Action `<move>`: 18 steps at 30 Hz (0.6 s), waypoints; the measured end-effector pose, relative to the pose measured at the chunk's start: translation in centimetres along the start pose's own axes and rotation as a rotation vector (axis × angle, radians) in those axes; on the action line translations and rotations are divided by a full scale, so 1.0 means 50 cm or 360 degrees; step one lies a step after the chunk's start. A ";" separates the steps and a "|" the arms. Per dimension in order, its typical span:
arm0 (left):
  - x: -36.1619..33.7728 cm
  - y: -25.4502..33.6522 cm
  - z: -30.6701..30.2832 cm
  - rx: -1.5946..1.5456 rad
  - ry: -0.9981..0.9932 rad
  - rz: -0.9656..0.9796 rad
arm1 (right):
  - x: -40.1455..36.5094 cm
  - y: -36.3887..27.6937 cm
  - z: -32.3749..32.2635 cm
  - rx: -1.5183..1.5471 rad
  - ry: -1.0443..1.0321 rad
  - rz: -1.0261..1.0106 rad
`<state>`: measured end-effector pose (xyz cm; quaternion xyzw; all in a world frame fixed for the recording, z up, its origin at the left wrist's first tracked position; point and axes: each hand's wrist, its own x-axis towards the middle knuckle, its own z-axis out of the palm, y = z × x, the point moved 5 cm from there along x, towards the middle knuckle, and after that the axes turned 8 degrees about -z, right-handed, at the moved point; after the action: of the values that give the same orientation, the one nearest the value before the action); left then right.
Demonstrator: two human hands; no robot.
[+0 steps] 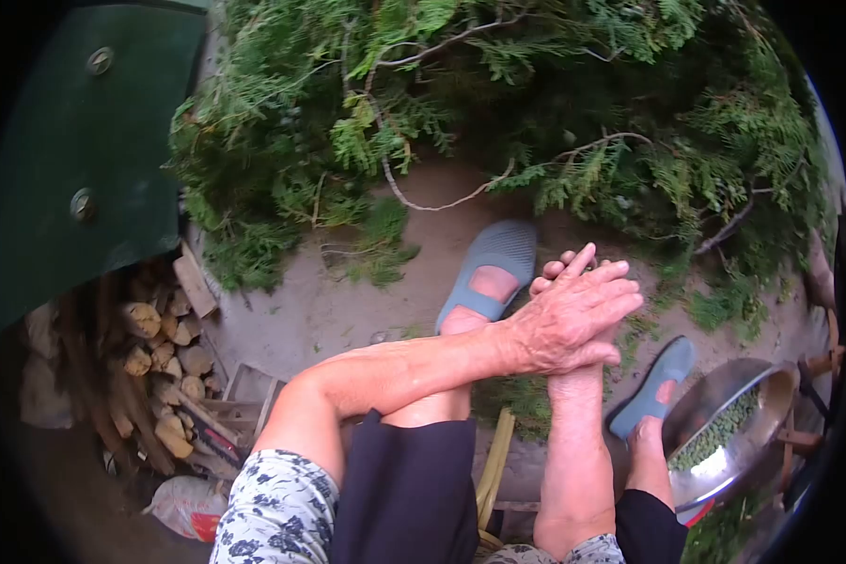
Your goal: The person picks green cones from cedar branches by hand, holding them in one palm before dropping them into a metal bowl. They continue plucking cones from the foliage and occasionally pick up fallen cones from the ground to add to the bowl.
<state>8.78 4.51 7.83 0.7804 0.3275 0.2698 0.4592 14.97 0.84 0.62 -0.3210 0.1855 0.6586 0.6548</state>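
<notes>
one metal bowl (pixel 773 387) holds green pieces (pixel 721 434); outstretched left hand (pixel 578 318) overlaps right hand (pixel 555 271), whose grip is unclear.

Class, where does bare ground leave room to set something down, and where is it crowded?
Free: largely bare ground between woodpile, branches and left shoe. Crowded: the right side, where right shoe, metal bowl and branches lie close together.
</notes>
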 end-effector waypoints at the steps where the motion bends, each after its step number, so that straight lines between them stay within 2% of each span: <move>1: -0.001 0.003 0.001 -0.0046 -0.0005 0.0038 | 0.003 0.000 -0.003 0.0007 -0.0015 0.0006; 3: -0.003 0.013 0.013 0.0086 -0.0038 0.0202 | 0.008 -0.005 -0.013 0.0071 -0.0055 0.0021; 6: 0.007 0.043 0.003 0.0029 -0.0107 0.0384 | 0.002 -0.016 -0.025 0.0185 -0.0127 0.0099; 7: 0.006 0.047 -0.003 0.0012 -0.0111 0.0409 | -0.002 -0.036 -0.026 0.0186 -0.0078 0.0092; 8: 0.004 0.050 -0.007 -0.0025 -0.0094 0.0413 | -0.005 -0.068 -0.038 0.0085 0.0185 0.0007; 9: 0.004 0.053 -0.012 -0.0063 -0.0077 0.0414 | -0.021 -0.100 -0.022 0.0137 0.0206 -0.0116; 11: 0.000 0.032 -0.004 -0.0017 -0.0186 0.0229 | -0.054 -0.195 -0.035 0.0322 0.0059 -0.0166; 13: -0.027 -0.010 0.014 0.0170 -0.0286 0.0074 | -0.095 -0.333 -0.057 0.0132 0.0071 -0.0535; 14: -0.038 -0.023 0.023 0.0136 -0.0295 0.0108 | -0.121 -0.410 -0.074 0.0034 0.0063 -0.0717; 16: -0.050 -0.069 0.025 0.0074 -0.0239 -0.0237 | -0.172 -0.555 -0.117 -0.0113 0.0123 -0.1080; 17: -0.051 -0.072 0.026 0.0054 -0.0256 -0.0210 | -0.202 -0.621 -0.144 -0.0167 0.0200 -0.1273; 18: -0.049 -0.089 0.016 0.0076 -0.0086 -0.0432 | -0.222 -0.677 -0.182 -0.0170 0.0204 -0.1307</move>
<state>6.63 3.85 3.21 0.7467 0.4239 0.1763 0.4813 49.12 -10.97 7.38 -0.4421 0.0481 0.3303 0.8326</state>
